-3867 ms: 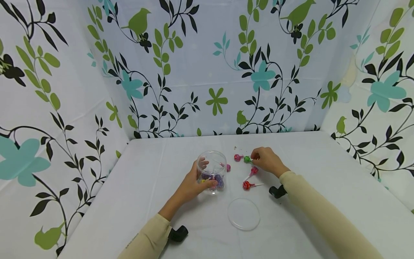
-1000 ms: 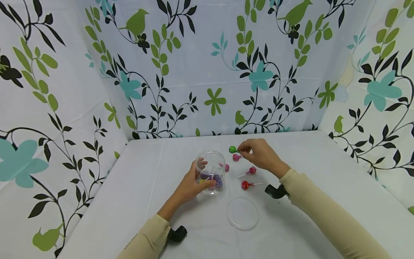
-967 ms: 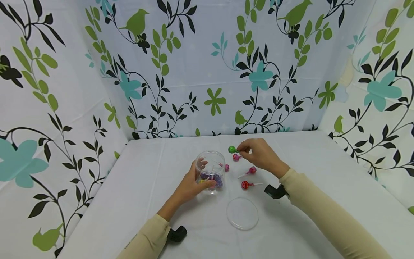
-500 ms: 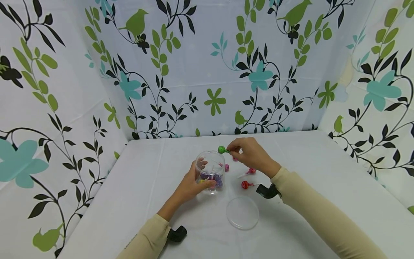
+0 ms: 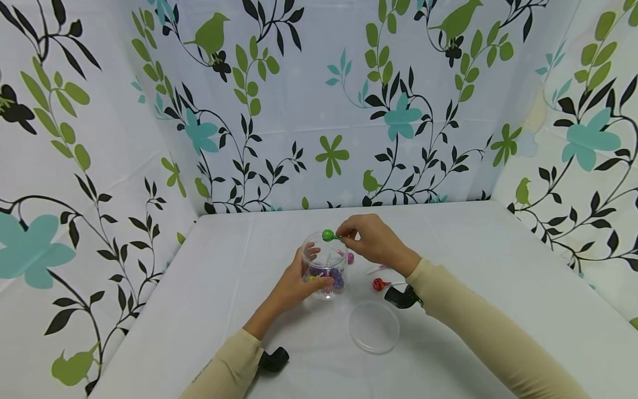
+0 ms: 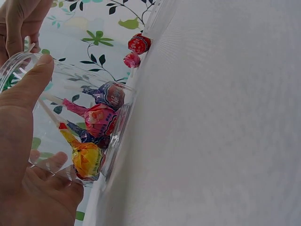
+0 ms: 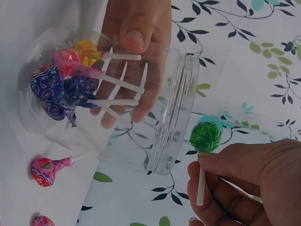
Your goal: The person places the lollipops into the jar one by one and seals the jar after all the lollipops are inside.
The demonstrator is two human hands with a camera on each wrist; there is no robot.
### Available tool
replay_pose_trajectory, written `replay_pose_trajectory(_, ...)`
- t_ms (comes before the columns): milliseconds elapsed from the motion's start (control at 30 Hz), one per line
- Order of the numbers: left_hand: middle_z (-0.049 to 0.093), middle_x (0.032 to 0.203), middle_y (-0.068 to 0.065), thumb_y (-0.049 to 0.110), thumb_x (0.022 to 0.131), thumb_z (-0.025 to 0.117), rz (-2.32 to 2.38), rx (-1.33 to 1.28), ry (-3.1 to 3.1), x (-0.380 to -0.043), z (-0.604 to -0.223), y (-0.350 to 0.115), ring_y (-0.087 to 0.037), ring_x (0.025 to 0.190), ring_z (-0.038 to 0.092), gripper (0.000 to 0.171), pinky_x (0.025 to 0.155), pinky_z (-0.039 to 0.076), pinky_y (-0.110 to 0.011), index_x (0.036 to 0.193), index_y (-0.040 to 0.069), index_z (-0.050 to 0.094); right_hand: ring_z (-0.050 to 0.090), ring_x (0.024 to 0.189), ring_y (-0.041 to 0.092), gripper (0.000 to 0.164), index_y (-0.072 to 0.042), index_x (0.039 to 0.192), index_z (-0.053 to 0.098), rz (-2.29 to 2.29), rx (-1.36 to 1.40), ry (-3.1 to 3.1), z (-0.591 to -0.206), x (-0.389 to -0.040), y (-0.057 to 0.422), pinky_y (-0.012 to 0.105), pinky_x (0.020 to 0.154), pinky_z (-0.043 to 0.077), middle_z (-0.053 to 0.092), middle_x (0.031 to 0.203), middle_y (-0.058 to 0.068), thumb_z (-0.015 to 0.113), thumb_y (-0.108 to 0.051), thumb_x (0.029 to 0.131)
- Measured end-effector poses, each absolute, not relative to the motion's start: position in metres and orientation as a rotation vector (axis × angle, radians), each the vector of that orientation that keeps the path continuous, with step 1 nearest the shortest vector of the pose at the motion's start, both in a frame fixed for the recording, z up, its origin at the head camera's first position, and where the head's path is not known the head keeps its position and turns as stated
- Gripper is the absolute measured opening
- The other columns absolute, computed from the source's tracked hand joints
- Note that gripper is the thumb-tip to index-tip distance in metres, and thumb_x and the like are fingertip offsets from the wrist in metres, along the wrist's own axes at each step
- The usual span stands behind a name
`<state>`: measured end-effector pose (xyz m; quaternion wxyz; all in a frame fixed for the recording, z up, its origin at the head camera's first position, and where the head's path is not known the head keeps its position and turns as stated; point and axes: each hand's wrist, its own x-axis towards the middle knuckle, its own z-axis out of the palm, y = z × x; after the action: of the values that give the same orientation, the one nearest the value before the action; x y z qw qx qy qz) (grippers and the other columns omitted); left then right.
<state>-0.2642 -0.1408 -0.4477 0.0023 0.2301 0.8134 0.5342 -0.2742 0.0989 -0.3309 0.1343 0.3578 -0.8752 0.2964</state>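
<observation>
My left hand [image 5: 298, 282] grips a clear plastic jar [image 5: 319, 260] that stands upright on the table, its mouth uncovered. Inside lie several wrapped lollipops, among them a yellow one [image 6: 87, 160], a pink one [image 6: 100, 119] and purple ones [image 7: 47, 84], heads at the bottom and white sticks upward. My right hand [image 5: 374, 239] pinches the stick of a green lollipop [image 7: 205, 136] between thumb and fingers. Its green head is at the jar's rim, overlapping the mouth in the head view.
A clear round lid [image 5: 374, 328] lies on the white table in front of the jar. To the jar's right lie a red lollipop [image 5: 380, 284] and a pink lollipop [image 7: 44, 171]. Patterned cloth [image 5: 279, 138] hangs behind and at both sides.
My right hand has lifted the green lollipop off the table and carried it left to the jar's mouth. My left hand has kept its grip on the jar in the same place.
</observation>
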Motion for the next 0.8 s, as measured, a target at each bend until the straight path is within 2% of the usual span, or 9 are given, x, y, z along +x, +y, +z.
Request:
replay_pose_trajectory(167, 0.04, 0.162, -0.011, 0.041, 0.09, 0.084, 1.675, 0.73, 2.546, -0.265, -0.448, -0.141, -0.038, 0.144, 0.043, 0.103, 0.115, 0.034, -0.057, 0.164, 0.01, 0.019, 0.066, 0.085, 0.015, 0.012, -0.002, 0.105, 0.079, 0.852, 1.05, -2.552, -0.332, -0.274, 0.091, 0.031, 0.079, 0.058, 0.075, 0.098, 0.004, 0.075, 0.002, 0.093)
replay_pose_trajectory(433, 0.039, 0.162, -0.014, 0.038, 0.091, 0.083, 1.681, 0.738, 2.536, -0.266, -0.449, -0.141, -0.036, 0.145, 0.042, 0.099, 0.115, 0.034, -0.057, 0.163, 0.016, 0.02, 0.066, 0.084, 0.014, 0.014, 0.0, 0.105, 0.078, 0.872, 1.061, -2.561, -0.334, -0.274, 0.083, 0.032, 0.077, 0.059, 0.075, 0.098, 0.005, 0.073, 0.004, 0.093)
replay_pose_trajectory(667, 0.044, 0.158, -0.013, 0.04, 0.09, 0.084, 1.684, 0.716, 2.53, -0.264, -0.449, -0.143, -0.033, 0.144, 0.044, 0.1, 0.114, 0.036, -0.057, 0.163, 0.015, 0.02, 0.065, 0.08, 0.014, 0.016, -0.001, 0.109, 0.077, 0.941, 1.068, -2.615, -0.337, -0.273, 0.08, 0.022, 0.057, 0.055, 0.074, 0.096, 0.005, 0.072, 0.003, 0.095)
replay_pose_trajectory(733, 0.044, 0.159, -0.012, 0.041, 0.09, 0.084, 1.675, 0.72, 2.54, -0.265, -0.449, -0.143, -0.032, 0.143, 0.045, 0.102, 0.114, 0.037, -0.056, 0.163, 0.013, 0.019, 0.065, 0.081, 0.015, 0.016, -0.001, 0.11, 0.077, 0.941, 1.072, -2.615, -0.336, -0.272, 0.08, 0.021, 0.056, 0.055, 0.074, 0.096, 0.006, 0.072, 0.002, 0.095)
replay_pose_trajectory(800, 0.042, 0.16, -0.011, 0.04, 0.09, 0.083, 1.669, 0.728, 2.552, -0.266, -0.449, -0.143, -0.031, 0.141, 0.047, 0.102, 0.114, 0.037, -0.055, 0.164, 0.01, 0.019, 0.066, 0.082, 0.015, 0.016, -0.001, 0.11, 0.077, 0.917, 1.074, -2.592, -0.335, -0.272, 0.081, 0.023, 0.061, 0.056, 0.074, 0.097, 0.006, 0.073, 0.002, 0.095)
